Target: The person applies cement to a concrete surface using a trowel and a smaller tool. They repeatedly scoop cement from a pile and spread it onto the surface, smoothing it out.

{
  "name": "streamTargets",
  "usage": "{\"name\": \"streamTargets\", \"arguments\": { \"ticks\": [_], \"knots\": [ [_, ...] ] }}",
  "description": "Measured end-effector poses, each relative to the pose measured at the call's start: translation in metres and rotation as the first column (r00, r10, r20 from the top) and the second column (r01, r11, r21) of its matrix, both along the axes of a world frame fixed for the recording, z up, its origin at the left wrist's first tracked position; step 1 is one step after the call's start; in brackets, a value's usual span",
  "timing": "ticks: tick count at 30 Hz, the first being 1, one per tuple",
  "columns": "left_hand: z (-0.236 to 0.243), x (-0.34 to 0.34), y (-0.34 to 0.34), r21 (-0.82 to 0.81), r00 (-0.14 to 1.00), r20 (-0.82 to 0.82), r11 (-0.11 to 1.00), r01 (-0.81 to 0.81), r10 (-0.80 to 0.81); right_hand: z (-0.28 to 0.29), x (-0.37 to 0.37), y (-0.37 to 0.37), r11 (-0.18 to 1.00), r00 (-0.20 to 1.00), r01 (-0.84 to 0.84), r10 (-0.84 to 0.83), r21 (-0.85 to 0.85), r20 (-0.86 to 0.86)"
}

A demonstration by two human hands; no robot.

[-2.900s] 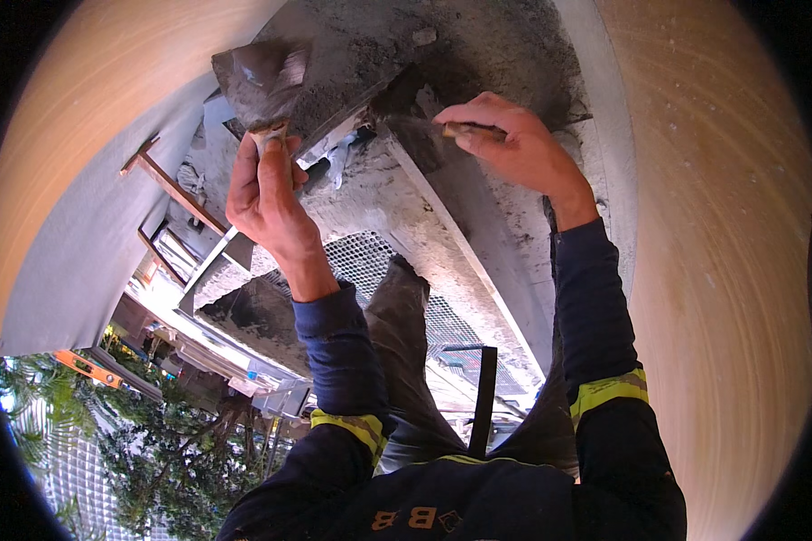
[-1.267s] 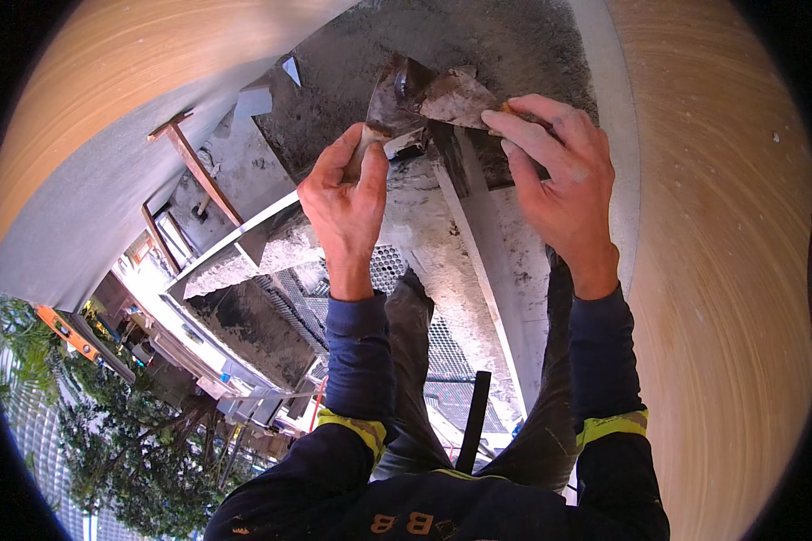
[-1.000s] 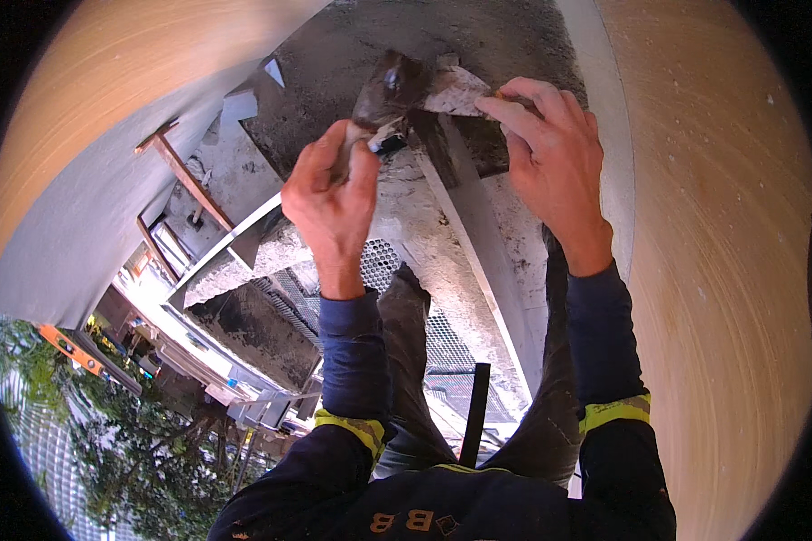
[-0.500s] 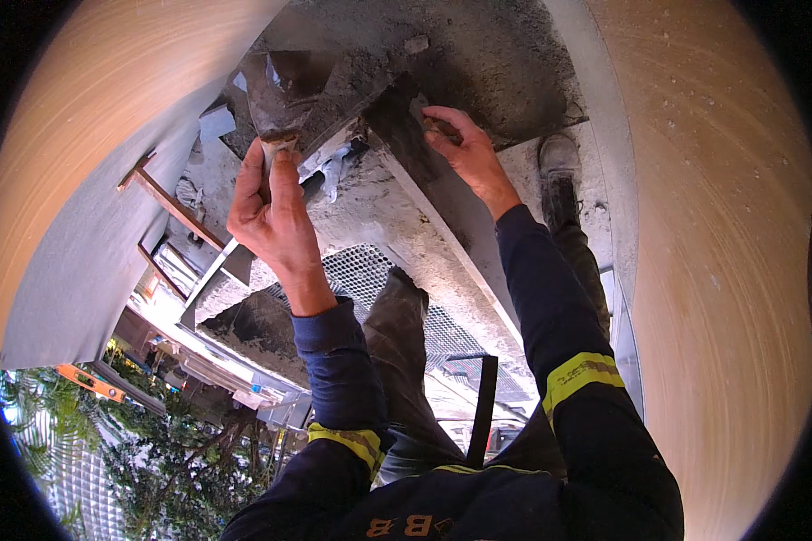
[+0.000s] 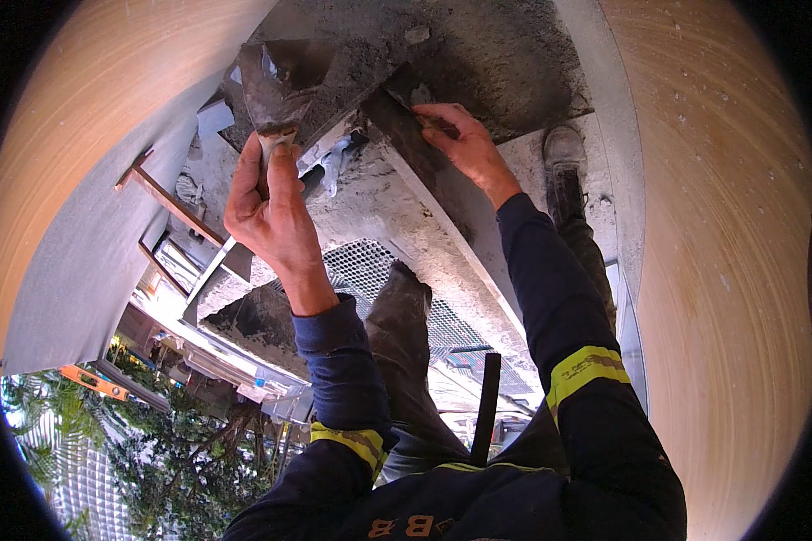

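The left hand (image 5: 275,225) is raised, its thumb and fingers (image 5: 246,176) closed in a firm pinch, the wrist nearly in line with the left forearm (image 5: 338,356). The right hand (image 5: 467,149) reaches forward with curled fingers and thumb close together, its wrist bent toward the left, the right forearm (image 5: 555,279) slanting up and inward.

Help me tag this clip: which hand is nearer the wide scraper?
Left. The left hand holds the wide scraper, blade pointing away from the person; the right hand is apart from it, off to its right, near the slanted beam.
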State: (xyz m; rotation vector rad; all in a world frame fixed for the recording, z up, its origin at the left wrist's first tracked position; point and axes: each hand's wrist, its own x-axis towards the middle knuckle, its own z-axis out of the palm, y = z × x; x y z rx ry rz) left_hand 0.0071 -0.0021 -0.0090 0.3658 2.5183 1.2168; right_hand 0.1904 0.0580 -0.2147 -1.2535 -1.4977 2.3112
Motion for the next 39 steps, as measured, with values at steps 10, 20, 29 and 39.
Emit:
{"name": "streamTargets", "arguments": {
  "ticks": [10,20,29,39],
  "knots": [
    [0.0,0.0,0.004,0.005,1.0,-0.004,1.0,0.022,-0.022,0.014,0.028,0.042,0.972,0.975,-0.201,0.186,0.122,0.12],
    [-0.003,-0.001,0.007,0.042,1.0,0.017,0.999,0.014,-0.015,-0.002,-0.026,0.065,0.722,0.855,-0.492,0.295,0.486,0.426],
    [-0.004,-0.003,0.005,0.029,1.0,0.017,1.0,0.012,-0.013,0.032,-0.028,0.085,0.699,0.845,-0.529,0.381,0.481,0.377],
    [-0.005,-0.002,0.009,0.004,1.0,0.02,1.0,0.021,-0.021,0.059,-0.026,0.086,0.679,0.836,-0.543,0.381,0.494,0.395]
  ]
}}
